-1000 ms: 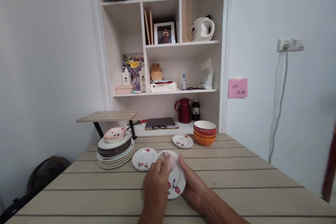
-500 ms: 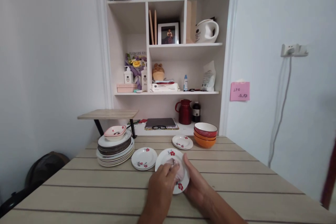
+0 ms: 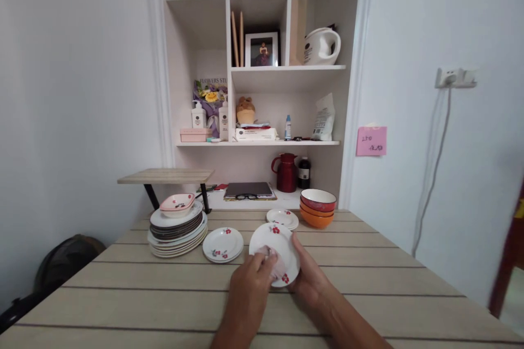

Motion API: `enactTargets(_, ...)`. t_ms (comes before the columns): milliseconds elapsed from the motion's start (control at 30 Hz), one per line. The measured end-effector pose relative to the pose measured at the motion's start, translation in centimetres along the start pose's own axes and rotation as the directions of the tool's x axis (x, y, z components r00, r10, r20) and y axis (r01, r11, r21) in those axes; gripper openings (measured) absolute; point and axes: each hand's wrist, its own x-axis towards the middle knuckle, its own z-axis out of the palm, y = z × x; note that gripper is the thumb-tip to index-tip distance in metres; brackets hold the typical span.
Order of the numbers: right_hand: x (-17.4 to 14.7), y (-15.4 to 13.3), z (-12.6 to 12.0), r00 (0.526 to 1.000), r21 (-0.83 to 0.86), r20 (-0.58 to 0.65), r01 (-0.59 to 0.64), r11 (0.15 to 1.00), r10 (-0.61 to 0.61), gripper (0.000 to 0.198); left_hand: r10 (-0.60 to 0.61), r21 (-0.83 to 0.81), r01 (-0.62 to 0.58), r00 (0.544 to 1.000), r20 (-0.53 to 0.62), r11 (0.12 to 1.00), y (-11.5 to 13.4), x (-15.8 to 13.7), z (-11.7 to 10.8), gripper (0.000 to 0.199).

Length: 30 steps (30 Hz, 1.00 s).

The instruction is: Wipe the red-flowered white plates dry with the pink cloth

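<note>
My right hand (image 3: 311, 278) grips the right edge of a white plate (image 3: 287, 245) with red flowers, thumb along the rim and fingers hidden behind it. The plate is held tilted above the table, facing me. In my left hand (image 3: 250, 283) is a bunched pale pink cloth (image 3: 277, 266), which the fingers press against the plate's middle. Left of my hands lie two matching flowered plates (image 3: 223, 243), stacked. Behind the held plate sits a stack of smaller flowered plates (image 3: 282, 218).
A tall stack of plates (image 3: 176, 234), topped by pink-rimmed square bowls (image 3: 177, 203), stands at left beside a small raised stand (image 3: 166, 176). Orange and red bowls (image 3: 317, 208) are nested at right. Behind are a laptop (image 3: 249, 190), glasses and a red jug (image 3: 285, 173).
The held plate has moved slightly up and to the right and turned a little. Both hands keep their grips, and the cloth stays on the plate. The camera view has shifted slightly.
</note>
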Motion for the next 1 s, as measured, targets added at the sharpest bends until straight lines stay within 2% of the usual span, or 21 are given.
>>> enactTargets(67,-0.1,0.3,0.2,1.000,-0.033,0.009,-0.007,0.999,0.008,0.058,0.012,-0.030,-0.012,1.000,0.021,0.999,0.2,0.1,-0.1,0.062)
enactTargets(167,-0.4,1.2,0.9,0.999,-0.074,0.017,-0.027,0.997,0.028,0.057,-0.040,-0.028,0.040,0.999,0.017,0.999,0.0,0.1,-0.4,0.062)
enactTargets(367,-0.7,2.2,2.0,0.998,-0.075,0.024,-0.059,0.995,0.061,0.058,-0.205,0.088,0.212,0.975,-0.084,0.973,-0.7,0.0,-0.1,0.051)
enactTargets(467,-0.6,1.7,1.8,0.998,-0.030,0.047,-0.047,0.998,0.048,0.059,-0.236,0.153,0.252,0.964,-0.119,0.956,-0.8,-0.1,0.0,0.047)
enactTargets(633,-0.4,0.8,0.9,0.999,-0.035,-0.022,-0.031,0.999,0.030,0.058,-0.140,0.078,0.145,0.988,-0.062,0.986,-0.4,0.0,-0.2,0.050)
enactTargets(767,-0.5,0.8,0.8,0.999,-0.069,0.030,-0.036,0.997,0.038,0.058,-0.055,-0.029,0.055,0.998,0.004,0.998,0.0,0.1,-0.3,0.059)
enactTargets(867,-0.7,1.3,1.3,0.997,-0.079,0.055,-0.056,0.995,0.060,0.057,-0.049,-0.029,0.048,0.998,-0.036,0.998,-0.1,0.1,-0.2,0.061)
enactTargets(1000,-0.9,2.1,2.0,0.994,-0.075,0.070,-0.078,0.994,0.083,0.059,-0.093,0.096,0.108,0.985,-0.146,0.989,-0.4,0.0,0.0,0.058)
